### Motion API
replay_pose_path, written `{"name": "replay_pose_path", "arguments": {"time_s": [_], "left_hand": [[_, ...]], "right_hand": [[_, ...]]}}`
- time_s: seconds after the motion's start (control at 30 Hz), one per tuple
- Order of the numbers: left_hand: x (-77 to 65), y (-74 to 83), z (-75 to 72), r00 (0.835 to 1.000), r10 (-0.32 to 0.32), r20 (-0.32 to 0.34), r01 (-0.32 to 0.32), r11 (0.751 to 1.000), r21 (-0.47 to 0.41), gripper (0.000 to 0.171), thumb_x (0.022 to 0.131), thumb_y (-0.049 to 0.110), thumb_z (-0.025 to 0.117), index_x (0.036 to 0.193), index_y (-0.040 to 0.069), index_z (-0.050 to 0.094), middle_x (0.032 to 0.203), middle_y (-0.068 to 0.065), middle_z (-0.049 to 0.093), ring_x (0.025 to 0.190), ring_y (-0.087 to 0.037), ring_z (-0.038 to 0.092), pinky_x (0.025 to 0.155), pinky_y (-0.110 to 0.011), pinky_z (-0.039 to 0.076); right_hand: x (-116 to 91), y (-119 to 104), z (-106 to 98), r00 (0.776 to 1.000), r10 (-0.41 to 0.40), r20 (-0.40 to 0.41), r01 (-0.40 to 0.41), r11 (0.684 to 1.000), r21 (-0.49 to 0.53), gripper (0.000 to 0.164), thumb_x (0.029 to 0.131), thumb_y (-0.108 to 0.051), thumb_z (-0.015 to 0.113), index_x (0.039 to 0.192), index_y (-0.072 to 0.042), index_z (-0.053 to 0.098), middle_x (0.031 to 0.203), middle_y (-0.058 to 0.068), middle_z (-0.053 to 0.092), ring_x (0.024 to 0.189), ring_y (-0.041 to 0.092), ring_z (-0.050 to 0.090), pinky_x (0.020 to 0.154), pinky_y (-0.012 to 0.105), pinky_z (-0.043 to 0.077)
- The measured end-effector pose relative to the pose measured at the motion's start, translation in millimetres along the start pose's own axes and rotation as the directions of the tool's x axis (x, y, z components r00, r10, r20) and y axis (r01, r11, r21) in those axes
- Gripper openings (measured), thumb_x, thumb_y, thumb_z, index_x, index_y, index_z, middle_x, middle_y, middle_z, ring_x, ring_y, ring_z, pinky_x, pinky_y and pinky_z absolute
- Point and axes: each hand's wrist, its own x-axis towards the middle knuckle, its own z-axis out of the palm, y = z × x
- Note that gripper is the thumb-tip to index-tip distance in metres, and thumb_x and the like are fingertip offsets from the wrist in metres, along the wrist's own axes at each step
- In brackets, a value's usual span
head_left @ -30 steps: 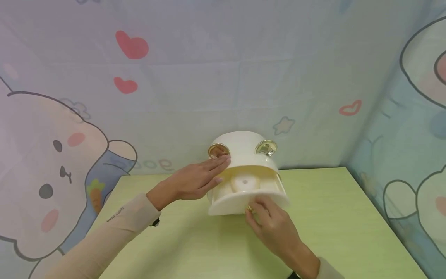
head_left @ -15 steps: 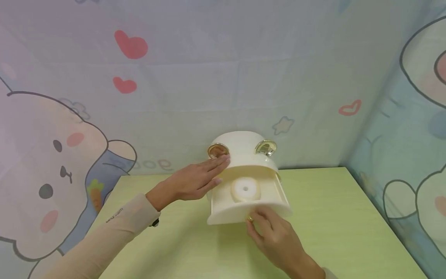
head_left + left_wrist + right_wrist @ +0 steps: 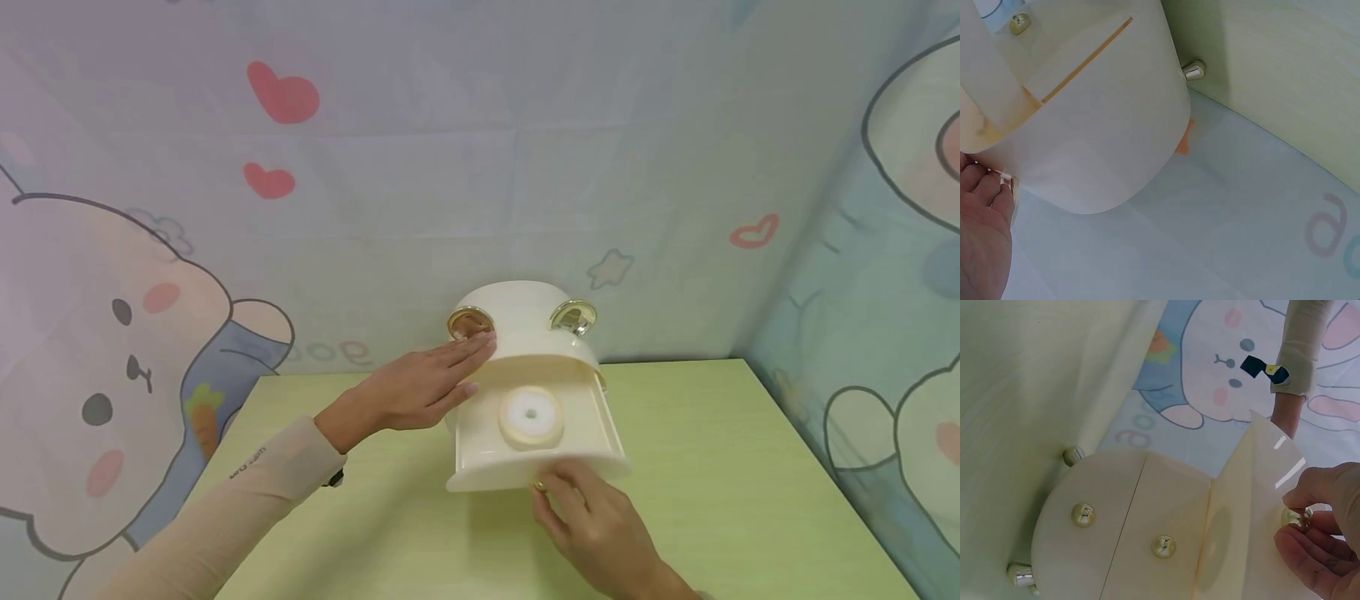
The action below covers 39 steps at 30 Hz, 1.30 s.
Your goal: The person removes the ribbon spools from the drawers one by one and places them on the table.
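At lower centre, we're pinching the drawer's point(image 3: 480, 435) gold knob point(image 3: 539, 486) with our right grip point(image 3: 597, 525), resting our outstretched left grip point(image 3: 420, 387) against the cabinet point(image 3: 523, 312).

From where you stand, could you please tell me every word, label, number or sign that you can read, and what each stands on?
Patterned backdrop: faint lettering that seems to include "oo"; the whole word is too pale to read surely.
Left sleeve: small dark lettering, too blurred to read.
White drawer unit: no lettering that I can make out.
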Motion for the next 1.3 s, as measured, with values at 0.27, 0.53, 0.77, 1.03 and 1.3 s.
{"name": "replay_pose_path", "arguments": {"time_s": [0.27, 0.53, 0.77, 1.03, 1.3], "left_hand": [[0.9, 2.4, -1.2, 1.0, 0.009, -0.004, -0.009, 1.0, 0.004, 0.062, 0.115, 0.035, 0.037, 0.169, 0.01, 0.019, 0.177, -0.008, 0.02, 0.164, -0.026, 0.026, 0.128, -0.046, 0.034], [-0.4, 0.5, -0.3, 1.0, 0.013, -0.013, -0.013, 1.0, 0.007, 0.063, 0.115, 0.033, 0.039, 0.169, 0.008, 0.019, 0.177, -0.009, 0.02, 0.164, -0.027, 0.025, 0.128, -0.046, 0.034], [-0.5, -0.1, 0.3, 1.0, 0.009, -0.011, -0.009, 1.0, 0.005, 0.063, 0.115, 0.034, 0.039, 0.169, 0.009, 0.019, 0.177, -0.009, 0.02, 0.164, -0.027, 0.026, 0.128, -0.046, 0.034], [-1.1, -0.1, 0.3, 1.0, -0.002, -0.009, 0.002, 1.0, -0.007, 0.063, 0.115, 0.035, 0.039, 0.169, 0.01, 0.018, 0.177, -0.008, 0.019, 0.164, -0.026, 0.026, 0.128, -0.047, 0.035], [-0.1, -1.1, 1.2, 1.0, 0.002, -0.011, -0.002, 1.0, 0.015, 0.063, 0.115, 0.035, 0.038, 0.169, 0.01, 0.019, 0.177, -0.008, 0.02, 0.163, -0.026, 0.026, 0.127, -0.046, 0.035]], "right_hand": [[-2.9, 0.7, 1.4, 1.0, -0.026, -0.017, 0.026, 1.0, 0.007, 0.028, 0.105, -0.014, 0.059, 0.085, 0.002, 0.072, 0.085, 0.009, 0.067, 0.069, 0.015, 0.064, 0.057, 0.02, 0.054], [-2.8, 2.2, 2.5, 0.999, -0.041, -0.002, 0.041, 0.999, 0.016, 0.027, 0.104, -0.013, 0.059, 0.085, 0.002, 0.071, 0.085, 0.01, 0.066, 0.069, 0.015, 0.064, 0.057, 0.019, 0.054], [-0.5, 3.8, -1.3, 0.999, -0.039, 0.037, 0.038, 0.999, 0.01, 0.031, 0.108, -0.02, 0.058, 0.088, 0.0, 0.072, 0.087, 0.008, 0.067, 0.069, 0.015, 0.064, 0.057, 0.02, 0.054], [16.4, 7.2, -12.5, 0.997, -0.022, 0.071, 0.02, 0.999, 0.036, 0.04, 0.108, -0.034, 0.059, 0.086, -0.005, 0.074, 0.084, 0.002, 0.07, 0.072, 0.012, 0.068, 0.059, 0.024, 0.056], [41.1, 15.1, -22.9, 0.998, -0.04, 0.057, 0.035, 0.996, 0.087, 0.034, 0.107, -0.026, 0.059, 0.08, -0.009, 0.073, 0.074, -0.002, 0.065, 0.053, 0.006, 0.055, 0.049, 0.016, 0.046]]}}
